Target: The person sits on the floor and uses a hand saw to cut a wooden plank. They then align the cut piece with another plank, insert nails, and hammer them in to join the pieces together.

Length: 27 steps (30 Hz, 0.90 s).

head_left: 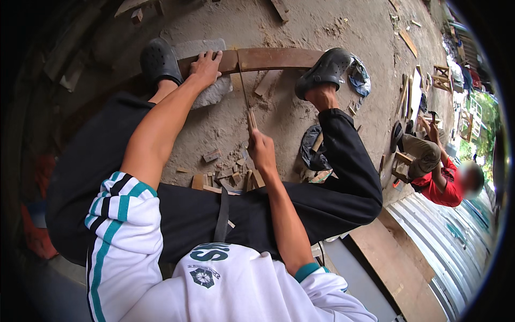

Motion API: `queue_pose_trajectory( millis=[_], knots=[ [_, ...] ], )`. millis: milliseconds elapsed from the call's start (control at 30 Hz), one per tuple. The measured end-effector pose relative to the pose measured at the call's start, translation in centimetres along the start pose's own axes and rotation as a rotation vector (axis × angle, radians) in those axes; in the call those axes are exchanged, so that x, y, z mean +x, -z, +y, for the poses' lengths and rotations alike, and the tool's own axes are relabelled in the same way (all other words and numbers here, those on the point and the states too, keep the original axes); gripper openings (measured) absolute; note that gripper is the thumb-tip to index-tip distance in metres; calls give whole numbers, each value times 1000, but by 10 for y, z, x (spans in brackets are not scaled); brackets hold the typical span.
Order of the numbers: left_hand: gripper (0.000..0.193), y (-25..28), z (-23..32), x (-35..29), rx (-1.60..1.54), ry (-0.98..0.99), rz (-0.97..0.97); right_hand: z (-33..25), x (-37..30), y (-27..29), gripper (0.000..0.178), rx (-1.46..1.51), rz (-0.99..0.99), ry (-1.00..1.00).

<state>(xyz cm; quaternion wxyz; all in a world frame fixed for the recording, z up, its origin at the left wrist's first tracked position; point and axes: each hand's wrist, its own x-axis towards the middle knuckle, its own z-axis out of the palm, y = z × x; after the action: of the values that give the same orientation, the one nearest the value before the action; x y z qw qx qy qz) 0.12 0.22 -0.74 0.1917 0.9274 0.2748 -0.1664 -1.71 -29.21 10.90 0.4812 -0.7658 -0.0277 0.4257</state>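
A brown wooden plank [279, 59] lies crosswise on a grey stone block [214, 92], with a dark clog on each of my feet pressing on it. My left hand [205, 70] grips the plank over the block, its fingers reaching across to the far edge. My right hand [262, 153] is closed around the wooden handle of a handsaw [244, 88]. Seen nearly edge-on, the thin blade runs away from me and meets the plank just right of my left hand. Sawdust shows on the plank there; how deep the cut goes, I cannot tell.
Wood offcuts [213, 155] lie between my legs, and a black plastic bag [314, 147] is beside my right shin. A person in red [448, 182] sits at the right, holding a hammer. Boards [394, 263] and corrugated metal sheet [456, 241] lie at the lower right.
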Motion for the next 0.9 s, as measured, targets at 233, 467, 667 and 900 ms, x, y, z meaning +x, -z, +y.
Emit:
queue_pose_trajectory(
  millis=[233, 467, 667, 900],
  knots=[
    [77, 3, -4, -4, 3, 2, 18, -43, -11, -1, 36, 68, 17, -49],
    [78, 5, -4, -4, -31, 0, -5, -53, -42, 10, 42, -6, 4, -145],
    [78, 1, -5, -3, -22, 17, -1, -44, -82, 15, 43, 10, 31, -131],
    [78, 1, 2, 1, 10, 2, 25, -3, -1, 0, 40, -104, 54, 113]
  ],
)
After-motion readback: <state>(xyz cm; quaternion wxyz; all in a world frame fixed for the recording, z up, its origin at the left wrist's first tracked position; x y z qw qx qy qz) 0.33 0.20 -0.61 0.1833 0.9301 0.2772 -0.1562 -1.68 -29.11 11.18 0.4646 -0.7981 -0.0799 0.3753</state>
